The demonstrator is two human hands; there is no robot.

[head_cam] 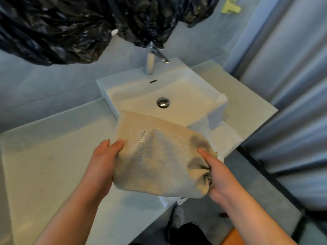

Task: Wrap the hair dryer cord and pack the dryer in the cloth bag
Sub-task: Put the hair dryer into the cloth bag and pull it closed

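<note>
Two hands hold one cloth bag (159, 156) in the air. The left hand (102, 161) grips the bag's closed end: thumb (117, 145) on the upper face, remaining fingers hidden beneath the cloth. The right hand (217, 175) is closed around the bag's gathered mouth, with the fabric bunched into tight folds against the palm and the thumb (206, 156) lying along the top.

Bag condition: beige, bulging between the two hands, tilted so that the left-hand end sits higher. Grey lettering runs across the face near the left thumb and is only partly legible. A dark patch shows through the weave just beyond the right thumb. The hair dryer itself cannot be seen, so the bag's contents cannot be confirmed.

Surroundings:
- Counter (44, 165): pale, below and outward of the left hand.
- Sink (123, 82): white, beyond both hands, with a metal drain (163, 102) in the basin.
- Faucet (150, 62): chrome, at the far rim of the sink.
- Towel (224, 135): white, beyond the right hand, beneath the bag.
- Black plastic sheet (62, 29): hangs above the faucet.
</note>
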